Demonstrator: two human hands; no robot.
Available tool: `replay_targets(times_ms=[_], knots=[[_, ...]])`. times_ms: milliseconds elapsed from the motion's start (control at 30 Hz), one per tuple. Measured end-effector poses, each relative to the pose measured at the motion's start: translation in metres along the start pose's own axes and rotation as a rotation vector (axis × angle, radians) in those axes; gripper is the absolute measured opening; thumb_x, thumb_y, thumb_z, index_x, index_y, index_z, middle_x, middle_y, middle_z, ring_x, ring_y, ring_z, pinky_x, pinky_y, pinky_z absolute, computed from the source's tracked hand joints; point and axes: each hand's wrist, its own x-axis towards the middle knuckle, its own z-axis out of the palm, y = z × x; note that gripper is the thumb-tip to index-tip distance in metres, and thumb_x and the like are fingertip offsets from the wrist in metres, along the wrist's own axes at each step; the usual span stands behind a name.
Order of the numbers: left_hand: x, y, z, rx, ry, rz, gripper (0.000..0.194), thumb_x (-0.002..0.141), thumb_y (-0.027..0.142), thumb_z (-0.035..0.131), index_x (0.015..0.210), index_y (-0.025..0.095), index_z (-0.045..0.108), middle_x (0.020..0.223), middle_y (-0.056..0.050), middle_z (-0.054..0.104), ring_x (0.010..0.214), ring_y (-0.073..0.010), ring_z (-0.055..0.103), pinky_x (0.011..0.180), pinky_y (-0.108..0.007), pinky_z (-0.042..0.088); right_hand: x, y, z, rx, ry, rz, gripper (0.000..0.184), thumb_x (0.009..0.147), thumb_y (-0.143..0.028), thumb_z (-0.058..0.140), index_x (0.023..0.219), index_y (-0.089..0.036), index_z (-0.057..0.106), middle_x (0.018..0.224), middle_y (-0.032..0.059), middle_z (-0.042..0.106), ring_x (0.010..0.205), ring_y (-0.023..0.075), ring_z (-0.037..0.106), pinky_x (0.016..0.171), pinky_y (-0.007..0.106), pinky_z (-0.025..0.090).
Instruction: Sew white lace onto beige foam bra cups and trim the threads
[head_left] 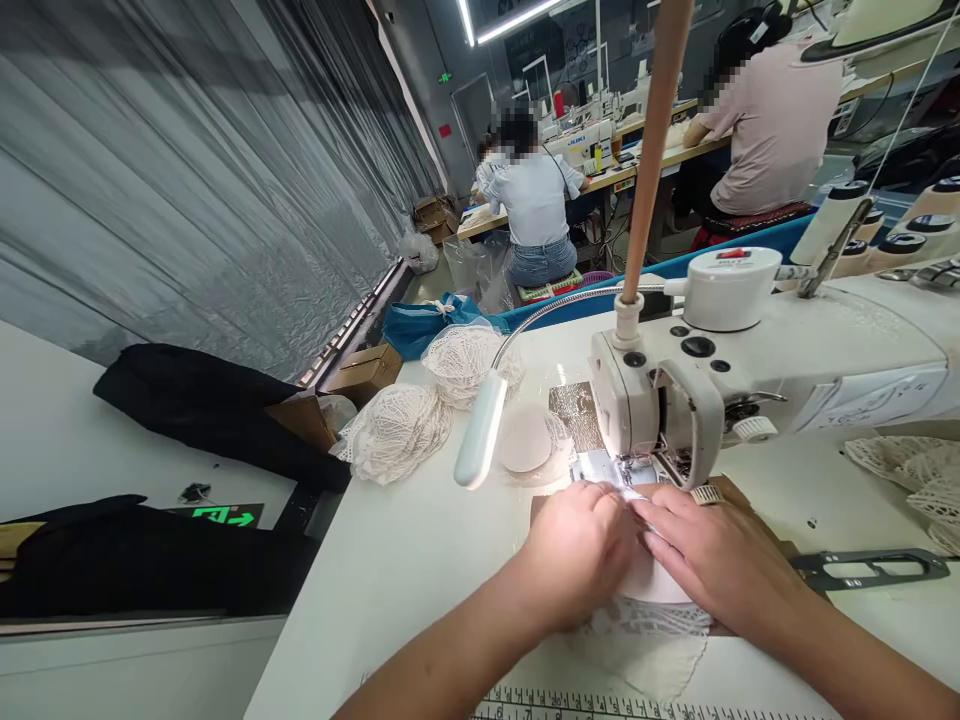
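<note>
Under the needle of the white sewing machine (645, 400) lies a lace piece (652, 620) with a smooth pale panel on it; its scalloped lower end spreads toward me. My left hand (585, 545) is closed on the left side of this piece, fingers curled close to the presser foot. From the right, my right hand (712, 550) reaches in, wearing a ring, with its fingertips gripping the lace piece's edge near the needle. Both hands hide part of the fabric. Beyond them rests another lace piece with a round pale pad (526, 442).
Two lace stacks (401, 430) (465, 365) stand at the left back. A lamp (481, 430) hangs over the table. Thread snips (874, 570) lie right, near more lace (915, 480). A ruler strip (585, 700) runs along the front. Two people sit at machines beyond.
</note>
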Motion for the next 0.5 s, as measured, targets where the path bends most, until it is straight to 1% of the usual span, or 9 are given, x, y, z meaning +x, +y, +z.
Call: replay_targets(times_ms=[100,167,267,333,400,500], knots=[[-0.005,0.0,0.012,0.088,-0.032,0.008,0.033,0.09,0.027,0.052,0.117,0.008,0.057,0.127,-0.017,0.06,0.113,-0.0309,0.057,0.095,-0.045,0.051,-0.002,0.002,0.001,-0.012,0.004,0.031,0.034,0.093,-0.023,0.042,0.117,-0.017,0.065,0.107,0.0095,0.07,0.081,0.0278,0.068,0.075,0.05,0.054],[-0.006,-0.003,0.015,0.109,-0.044,0.017,0.039,0.09,0.027,0.052,0.123,0.006,0.054,0.133,-0.018,0.057,0.119,-0.0322,0.055,0.099,-0.047,0.05,-0.003,0.003,0.002,-0.026,-0.022,0.052,0.037,0.093,-0.026,0.043,0.123,-0.017,0.063,0.114,0.0102,0.069,0.082,0.0284,0.068,0.077,0.054,0.054],[-0.006,-0.008,0.011,0.094,-0.059,0.044,0.043,0.089,0.024,0.05,0.128,0.005,0.052,0.133,-0.017,0.057,0.119,-0.0306,0.056,0.099,-0.045,0.05,-0.003,0.004,0.003,-0.021,-0.089,0.088,0.042,0.093,-0.028,0.041,0.13,-0.016,0.059,0.118,0.0115,0.068,0.086,0.0291,0.069,0.07,0.048,0.057],[-0.004,-0.012,0.007,0.077,-0.068,0.052,0.044,0.089,0.023,0.048,0.129,0.006,0.051,0.134,-0.017,0.057,0.119,-0.0299,0.056,0.1,-0.044,0.05,-0.003,0.004,0.005,-0.035,-0.099,0.107,0.043,0.094,-0.03,0.041,0.131,-0.016,0.059,0.117,0.0119,0.069,0.088,0.0296,0.069,0.067,0.045,0.058],[0.0,-0.017,0.004,0.061,-0.098,0.06,0.045,0.089,0.024,0.047,0.13,0.006,0.052,0.136,-0.018,0.055,0.121,-0.0298,0.055,0.102,-0.044,0.049,-0.004,0.004,0.008,-0.079,-0.06,0.101,0.043,0.094,-0.031,0.041,0.129,-0.016,0.061,0.116,0.0127,0.07,0.09,0.0307,0.069,0.067,0.044,0.058],[0.007,-0.025,0.002,0.051,-0.167,0.09,0.047,0.09,0.024,0.045,0.132,0.005,0.052,0.139,-0.018,0.052,0.125,-0.0292,0.052,0.106,-0.043,0.045,-0.004,0.003,0.013,-0.169,0.036,0.075,0.041,0.094,-0.03,0.04,0.124,-0.015,0.064,0.113,0.0134,0.071,0.091,0.0319,0.069,0.066,0.044,0.058]])
